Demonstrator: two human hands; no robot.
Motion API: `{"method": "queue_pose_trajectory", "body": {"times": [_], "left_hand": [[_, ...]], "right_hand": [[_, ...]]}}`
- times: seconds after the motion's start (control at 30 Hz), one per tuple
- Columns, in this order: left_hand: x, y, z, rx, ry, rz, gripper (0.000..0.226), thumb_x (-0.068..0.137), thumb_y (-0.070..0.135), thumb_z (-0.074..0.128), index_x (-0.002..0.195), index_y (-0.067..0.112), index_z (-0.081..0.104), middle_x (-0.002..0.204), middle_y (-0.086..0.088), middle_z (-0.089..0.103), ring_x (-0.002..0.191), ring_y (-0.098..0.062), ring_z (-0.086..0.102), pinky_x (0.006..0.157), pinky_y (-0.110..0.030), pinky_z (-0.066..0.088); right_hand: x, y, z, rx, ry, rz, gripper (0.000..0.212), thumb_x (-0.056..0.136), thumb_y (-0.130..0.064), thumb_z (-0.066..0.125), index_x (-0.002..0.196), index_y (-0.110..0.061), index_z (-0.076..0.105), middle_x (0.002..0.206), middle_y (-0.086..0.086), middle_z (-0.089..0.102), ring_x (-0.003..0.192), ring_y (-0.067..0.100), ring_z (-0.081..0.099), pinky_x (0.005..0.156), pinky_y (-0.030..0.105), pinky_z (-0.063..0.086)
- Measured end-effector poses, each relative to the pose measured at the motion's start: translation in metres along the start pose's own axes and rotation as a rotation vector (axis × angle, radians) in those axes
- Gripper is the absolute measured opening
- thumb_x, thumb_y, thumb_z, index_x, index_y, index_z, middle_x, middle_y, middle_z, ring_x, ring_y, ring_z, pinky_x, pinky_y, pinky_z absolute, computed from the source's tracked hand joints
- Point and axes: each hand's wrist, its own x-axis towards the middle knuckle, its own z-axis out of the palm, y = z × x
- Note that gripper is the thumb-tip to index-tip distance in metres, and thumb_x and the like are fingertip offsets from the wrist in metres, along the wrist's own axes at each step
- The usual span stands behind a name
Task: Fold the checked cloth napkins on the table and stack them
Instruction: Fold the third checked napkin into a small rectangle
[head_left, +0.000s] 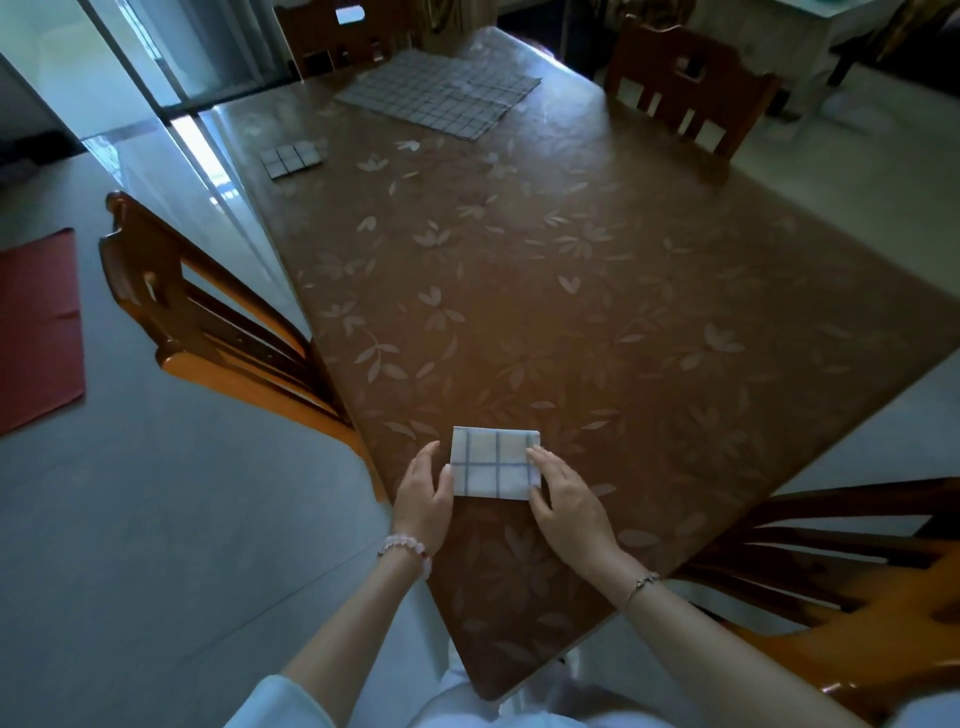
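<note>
folded napkin (493, 462): sitting close to the near edge of the tabletop (571, 312), right in front of the person; already down to a small rectangle
left hand (423, 493): hugging the napkin's left edge; thumb touching the cloth, fingers (426, 457) hanging relaxed and gripping nothing
right hand (563, 499): lying over the right edge with the digits fairly straight; looks like it's pressing, not pinching
step: I'm guessing they're squaring up and flattening the last fold
doing it well: I'd be pressing from the middle outward; keeping the layers lined up so the checks are matching; then lifting from both sides so it isn't springing open
stack spot: another small folded napkin (291, 158) is lying well apart by the far left edge; probably landing this one square on top
left to do: unfolded napkins (439, 96) are lying spread at the far end
</note>
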Motion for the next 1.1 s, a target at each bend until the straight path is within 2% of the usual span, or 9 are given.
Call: {"method": "queue_pose_trajectory", "body": {"times": [0.1, 0.2, 0.27, 0.33, 0.43, 0.57, 0.63, 0.93, 1.1], "left_hand": [[0.000, 0.002, -0.015, -0.015, 0.046, -0.003, 0.036, 0.094, 0.018, 0.046, 0.129, 0.014, 0.046, 0.120, -0.005, 0.060, 0.109, -0.019, 0.057, 0.091, -0.035, 0.048], [-0.001, 0.008, -0.043, -0.074, 0.146, -0.047, 0.022, 0.093, 0.015, 0.048, 0.113, 0.015, 0.057, 0.096, -0.001, 0.070, 0.084, -0.016, 0.065, 0.073, -0.034, 0.055], [-0.005, 0.012, -0.064, -0.173, 0.209, -0.056, 0.014, 0.093, 0.014, 0.048, 0.095, 0.017, 0.062, 0.082, 0.001, 0.070, 0.079, -0.018, 0.067, 0.072, -0.035, 0.054], [-0.011, 0.015, -0.084, -0.242, 0.236, -0.045, 0.020, 0.093, 0.015, 0.048, 0.082, 0.021, 0.062, 0.071, 0.002, 0.069, 0.076, -0.023, 0.066, 0.074, -0.037, 0.052], [-0.015, 0.015, -0.107, -0.301, 0.231, -0.019, 0.022, 0.094, 0.016, 0.047, 0.078, 0.021, 0.062, 0.070, -0.001, 0.069, 0.075, -0.019, 0.067, 0.074, -0.030, 0.050], [-0.017, 0.010, -0.142, -0.455, 0.297, 0.013, 0.023, 0.094, 0.012, 0.047, 0.077, 0.016, 0.062, 0.069, -0.004, 0.067, 0.065, -0.007, 0.066, 0.059, -0.014, 0.048], [-0.020, 0.001, -0.164, -0.484, 0.324, 0.043, 0.022, 0.093, 0.013, 0.047, 0.078, 0.017, 0.062, 0.069, -0.004, 0.067, 0.063, -0.005, 0.065, 0.056, -0.012, 0.048], [-0.029, -0.065, -0.303, -0.504, 0.411, 0.110, 0.023, 0.092, 0.011, 0.049, 0.075, 0.017, 0.063, 0.065, 0.001, 0.065, 0.061, -0.005, 0.063, 0.067, -0.026, 0.051], [-0.029, -0.082, -0.377, -0.586, 0.416, 0.154, 0.020, 0.093, 0.010, 0.048, 0.081, 0.017, 0.062, 0.069, 0.001, 0.065, 0.067, -0.011, 0.065, 0.069, -0.025, 0.052]], "right_hand": [[0.004, -0.005, -0.007, 0.070, 0.042, -0.009, 0.041, 0.095, -0.016, 0.046, 0.136, -0.014, 0.044, 0.136, 0.000, 0.048, 0.125, 0.014, 0.044, 0.101, 0.026, 0.039], [0.015, -0.019, -0.013, 0.195, 0.031, 0.006, 0.031, 0.095, -0.021, 0.046, 0.126, -0.018, 0.052, 0.118, -0.001, 0.060, 0.108, 0.013, 0.056, 0.089, 0.028, 0.048], [0.024, -0.035, -0.015, 0.316, -0.026, 0.028, 0.020, 0.094, -0.025, 0.049, 0.111, -0.022, 0.060, 0.101, -0.003, 0.067, 0.098, 0.012, 0.062, 0.081, 0.031, 0.052], [0.031, -0.057, -0.018, 0.437, -0.074, 0.026, 0.012, 0.093, -0.027, 0.051, 0.094, -0.022, 0.062, 0.085, -0.005, 0.069, 0.086, 0.012, 0.065, 0.076, 0.032, 0.050], [0.035, -0.095, -0.021, 0.570, -0.093, -0.043, 0.018, 0.094, -0.021, 0.050, 0.082, -0.017, 0.064, 0.075, -0.002, 0.067, 0.078, 0.015, 0.064, 0.077, 0.033, 0.049], [0.034, -0.146, -0.011, 0.647, -0.100, -0.112, 0.022, 0.093, -0.015, 0.050, 0.076, -0.015, 0.064, 0.069, 0.003, 0.065, 0.070, 0.019, 0.062, 0.073, 0.041, 0.051], [0.033, -0.171, 0.002, 0.650, -0.096, -0.135, 0.024, 0.093, -0.014, 0.050, 0.075, -0.015, 0.065, 0.066, 0.001, 0.065, 0.067, 0.019, 0.062, 0.070, 0.044, 0.051], [0.024, -0.312, 0.071, 0.820, -0.109, -0.215, 0.026, 0.095, -0.012, 0.046, 0.078, -0.009, 0.065, 0.065, 0.004, 0.065, 0.068, 0.013, 0.063, 0.073, 0.025, 0.052], [0.027, -0.380, 0.101, 0.861, -0.148, -0.273, 0.024, 0.097, -0.015, 0.043, 0.090, -0.004, 0.064, 0.074, 0.005, 0.065, 0.070, 0.009, 0.063, 0.069, 0.018, 0.051]]}}
